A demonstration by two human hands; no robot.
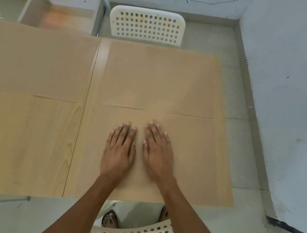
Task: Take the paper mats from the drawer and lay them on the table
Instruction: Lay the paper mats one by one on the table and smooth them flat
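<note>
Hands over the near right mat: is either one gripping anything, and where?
Nothing is gripped. The left hand and right hand lie flat, palms down and fingers extended, on the near right paper mat, near its middle rather than an edge.

Pale walls (302, 78), grey floor (209, 35), white perforated chair (147, 26)

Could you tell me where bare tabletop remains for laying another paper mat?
The near-left quarter of the table is bare wood, bordered by the far-left mat and the table seam. The right half is covered: far-right mat, and near-right mat under the left hand and right hand.
</note>
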